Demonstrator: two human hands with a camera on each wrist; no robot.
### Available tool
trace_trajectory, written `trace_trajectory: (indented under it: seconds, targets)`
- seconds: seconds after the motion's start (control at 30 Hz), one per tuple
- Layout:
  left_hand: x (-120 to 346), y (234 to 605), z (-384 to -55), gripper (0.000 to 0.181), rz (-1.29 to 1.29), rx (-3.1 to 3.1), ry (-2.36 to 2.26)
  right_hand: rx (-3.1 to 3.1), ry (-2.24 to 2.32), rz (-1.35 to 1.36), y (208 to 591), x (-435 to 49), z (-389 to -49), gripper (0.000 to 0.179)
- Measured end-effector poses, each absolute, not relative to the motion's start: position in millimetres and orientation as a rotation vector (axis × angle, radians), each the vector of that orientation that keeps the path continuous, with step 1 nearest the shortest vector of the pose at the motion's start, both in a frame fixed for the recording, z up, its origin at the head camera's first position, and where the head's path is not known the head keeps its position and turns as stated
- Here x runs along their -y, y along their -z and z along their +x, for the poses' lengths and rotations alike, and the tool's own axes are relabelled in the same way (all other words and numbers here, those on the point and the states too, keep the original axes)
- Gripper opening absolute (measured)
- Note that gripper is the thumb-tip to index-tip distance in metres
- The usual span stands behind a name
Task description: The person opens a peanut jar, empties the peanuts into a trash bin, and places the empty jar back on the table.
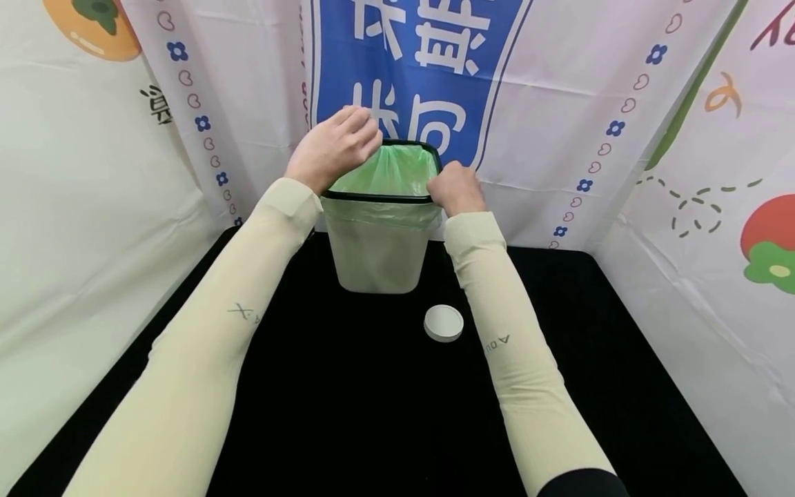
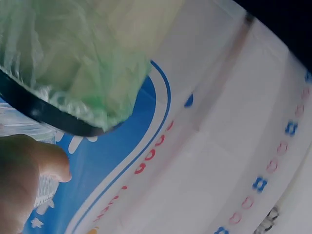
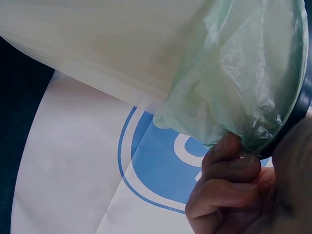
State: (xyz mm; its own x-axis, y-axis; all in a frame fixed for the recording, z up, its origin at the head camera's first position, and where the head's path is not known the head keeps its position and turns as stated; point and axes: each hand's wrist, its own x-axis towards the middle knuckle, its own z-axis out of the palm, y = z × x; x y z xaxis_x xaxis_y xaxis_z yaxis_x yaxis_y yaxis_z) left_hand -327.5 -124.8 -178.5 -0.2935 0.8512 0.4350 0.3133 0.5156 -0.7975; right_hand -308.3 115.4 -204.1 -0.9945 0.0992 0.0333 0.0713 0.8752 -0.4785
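Observation:
A pale trash bin (image 1: 379, 259) with a black rim (image 1: 379, 197) stands on the black table, lined with a green plastic bag (image 1: 404, 172) folded over the rim. My left hand (image 1: 338, 146) is raised over the bin's left side, fingers curled. In the left wrist view a clear, ridged plastic thing (image 2: 45, 194) is in its grip, just past the rim; the hand hides most of it. At the bin's right corner my right hand (image 1: 458, 188) grips the rim, its curled fingers (image 3: 224, 192) against the bag's overhang.
A round white lid (image 1: 444, 322) lies on the black table (image 1: 348, 386) in front of the bin, left of my right forearm. Behind the bin hangs a white cloth with a blue panel (image 1: 428, 76). Printed cloth walls close in both sides.

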Motion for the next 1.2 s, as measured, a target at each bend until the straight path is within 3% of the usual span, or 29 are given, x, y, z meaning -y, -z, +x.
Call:
trace_trajectory:
  seconds: [0.43, 0.8, 1.2]
  targets:
    - [125, 190, -332, 0.034, -0.968, 1.856, -0.708, 2.998, -0.744, -0.135, 205, -116, -311, 0.025]
    - [119, 181, -327, 0.036, -0.863, 1.904, -0.626, 2.988, -0.771, -0.149, 204, -118, -312, 0.014]
    - [117, 174, -318, 0.037, -0.791, 2.058, -0.436, 2.976, -0.788, -0.154, 204, -116, -309, 0.018]
